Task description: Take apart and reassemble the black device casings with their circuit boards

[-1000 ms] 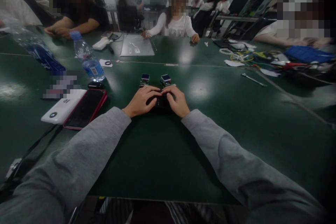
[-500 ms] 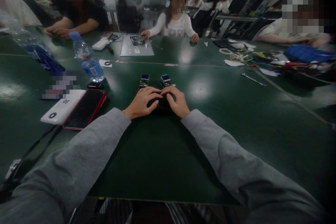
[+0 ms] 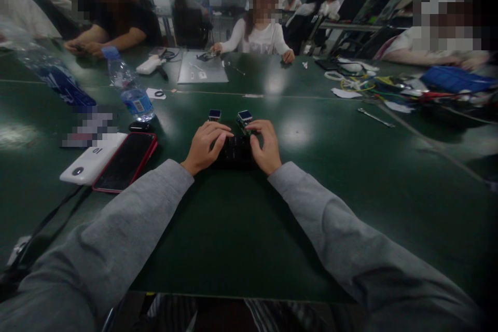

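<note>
A flat black device (image 3: 234,151) lies on the green table (image 3: 241,228) right in front of me. My left hand (image 3: 205,146) grips its left end with curled fingers. My right hand (image 3: 265,144) grips its right end the same way. Just beyond my fingertips stand two small circuit modules with blue screens, the left module (image 3: 214,114) and the right module (image 3: 245,115). Grey sleeves cover both my forearms.
At my left lie a red-cased phone (image 3: 125,161), a white power bank (image 3: 92,158) and a water bottle (image 3: 129,86). Wires and tools (image 3: 373,88) clutter the far right. Several people sit across the table, one beside a grey mat (image 3: 203,70).
My hands have drawn apart from the middle to the two ends of the black device, which now shows between them. The person opposite has moved a part on the grey mat.
</note>
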### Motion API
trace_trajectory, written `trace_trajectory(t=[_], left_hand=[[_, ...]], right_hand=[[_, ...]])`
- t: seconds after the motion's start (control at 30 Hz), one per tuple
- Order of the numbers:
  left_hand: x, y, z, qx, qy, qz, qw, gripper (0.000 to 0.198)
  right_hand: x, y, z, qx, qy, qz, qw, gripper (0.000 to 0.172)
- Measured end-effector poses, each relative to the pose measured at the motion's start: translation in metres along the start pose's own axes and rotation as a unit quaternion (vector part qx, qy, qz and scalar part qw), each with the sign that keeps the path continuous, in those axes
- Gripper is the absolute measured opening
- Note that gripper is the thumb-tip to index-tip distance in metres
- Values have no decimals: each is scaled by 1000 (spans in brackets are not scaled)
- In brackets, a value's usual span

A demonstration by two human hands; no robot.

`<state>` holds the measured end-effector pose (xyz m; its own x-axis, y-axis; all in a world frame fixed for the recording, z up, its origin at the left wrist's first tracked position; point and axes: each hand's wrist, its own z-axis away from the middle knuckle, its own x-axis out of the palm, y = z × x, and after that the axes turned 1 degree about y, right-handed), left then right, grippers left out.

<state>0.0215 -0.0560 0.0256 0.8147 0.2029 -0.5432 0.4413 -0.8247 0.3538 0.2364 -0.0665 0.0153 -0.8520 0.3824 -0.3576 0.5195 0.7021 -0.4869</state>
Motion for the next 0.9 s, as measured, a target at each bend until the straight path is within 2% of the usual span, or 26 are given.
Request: trace_trajectory(t=[0.2, 0.4, 0.6, 0.9], left_hand=[[2, -5, -2, -24, 21, 1, 1000, 34], [6, -18, -1, -53, 21, -30, 998, 27], [8, -28, 0, -74, 23, -23, 997, 21], [9, -30, 0, -94, 1, -6, 996, 20]], right_hand=[[1, 7, 1, 27, 19, 39, 999, 19], [6, 20, 3, 82, 1, 42, 996, 42], [6, 20, 3, 92, -8, 37, 995, 51], [8, 15, 3, 97, -37, 11, 994, 58]])
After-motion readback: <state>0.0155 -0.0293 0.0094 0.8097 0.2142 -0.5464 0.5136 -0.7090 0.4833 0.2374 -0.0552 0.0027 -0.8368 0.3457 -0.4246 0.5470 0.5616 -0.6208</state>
